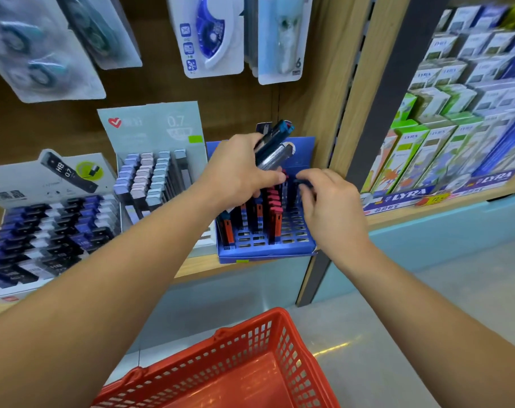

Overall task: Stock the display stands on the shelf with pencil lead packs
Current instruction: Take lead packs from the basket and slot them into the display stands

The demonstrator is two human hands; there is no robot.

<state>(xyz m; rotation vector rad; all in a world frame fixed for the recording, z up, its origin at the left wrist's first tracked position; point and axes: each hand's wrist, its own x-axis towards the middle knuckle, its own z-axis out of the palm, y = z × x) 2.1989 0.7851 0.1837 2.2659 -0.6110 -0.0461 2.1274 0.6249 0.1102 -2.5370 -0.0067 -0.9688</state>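
red basket (235,363) below, prob supply | R hand (332,207) fingers curled, pinching single pack (303,184) over blue stand (265,251); right slots bare, so likely target | L hand (238,172) wrapped round spare packs (275,145), held close for quick feeding

A red basket (244,351) lies below, correction tape packs (212,36) hang above, and LYRA boxes (456,119) stand at right.

Plastic, wood and gloss
Glossy plastic lead packs (275,145); matt blue stand (265,256), plastic or card; smooth wood-grain shelf (197,266); shiny red plastic mesh basket (250,348).
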